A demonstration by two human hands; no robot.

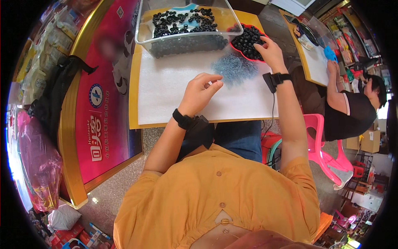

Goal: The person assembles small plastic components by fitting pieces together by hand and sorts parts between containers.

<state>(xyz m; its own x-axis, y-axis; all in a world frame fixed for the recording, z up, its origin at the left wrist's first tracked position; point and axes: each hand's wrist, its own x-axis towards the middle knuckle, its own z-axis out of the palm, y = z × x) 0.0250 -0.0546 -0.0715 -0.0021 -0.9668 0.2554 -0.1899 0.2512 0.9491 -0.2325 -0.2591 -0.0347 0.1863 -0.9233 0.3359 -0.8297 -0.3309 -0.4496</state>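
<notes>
My left hand (201, 92) hovers above the white sheet, thumb and index fingertip brought close in a pinch. Whatever lies between them is too small to make out. My right hand (271, 54) reaches over a red scalloped bowl (235, 46) filled with small black beads (247, 40). Its thumb and index finger are a little apart at the beads' surface. Between the hands, a loose pile of tiny bluish translucent pieces (235, 68) is spread on the sheet. Behind it stands a clear plastic bin (188, 47) with many more black beads (182, 21).
The white sheet (166, 93) covers a yellow-edged table. To the left stands a pink gold-framed board (107, 124). On the right are a pink plastic chair (317, 145) and a person (350, 106) working at another table (313, 66). A cable hangs from my right wristband (273, 81).
</notes>
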